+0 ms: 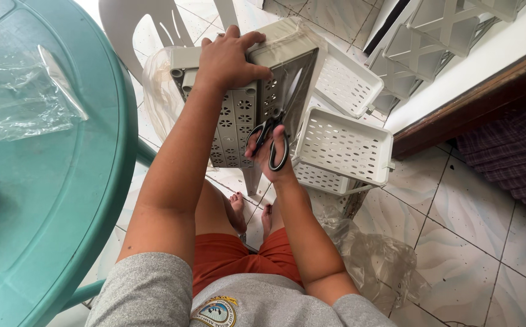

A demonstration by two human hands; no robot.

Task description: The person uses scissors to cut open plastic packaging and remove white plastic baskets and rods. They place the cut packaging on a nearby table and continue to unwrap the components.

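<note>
Tiled floor; left hand (229,60) grips grey perforated basket stack (244,115), plastic-wrapped; right hand (273,154) grips black scissors (275,130).

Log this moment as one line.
left hand: grips wrapped grey basket stack | right hand: holds black-handled scissors, blades at wrap

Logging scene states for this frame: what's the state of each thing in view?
Left hand: gripping the top of the wrapped grey basket stack.
Right hand: holding the scissors, blades open against the wrap.
White baskets: unwrapped, on the floor.
Plastic bag: empty, crumpled on the green table.
</note>
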